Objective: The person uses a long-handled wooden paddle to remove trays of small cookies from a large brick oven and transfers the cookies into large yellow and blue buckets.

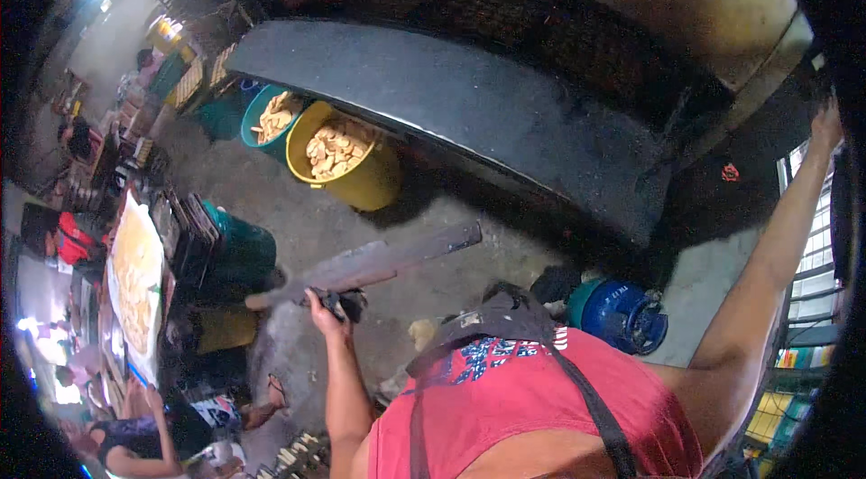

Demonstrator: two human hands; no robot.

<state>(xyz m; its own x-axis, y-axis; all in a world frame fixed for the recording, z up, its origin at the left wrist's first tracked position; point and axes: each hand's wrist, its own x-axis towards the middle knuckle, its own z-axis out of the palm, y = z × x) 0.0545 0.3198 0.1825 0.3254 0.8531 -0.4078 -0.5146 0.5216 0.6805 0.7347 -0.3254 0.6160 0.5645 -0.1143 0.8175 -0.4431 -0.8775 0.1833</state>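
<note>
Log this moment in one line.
left hand: gripping black cloth against long metal piece | right hand: raised, grip unclear | ahead: yellow bucket with pale pieces

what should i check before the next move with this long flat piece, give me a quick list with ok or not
1. Left hand gripping the long flat piece: ok, with a dark cloth at the grip.
2. Right hand on the piece too: not ok, it is stretched out far to the right.
3. Piece held level: cannot tell from this one view.
4. Yellow bucket not touched by the piece: ok, floor shows between them.
5. Blue gas cylinder not touched by the piece: ok, it stands well to the right.
6. Right hand free of other things: cannot tell, too dark and small.
</note>
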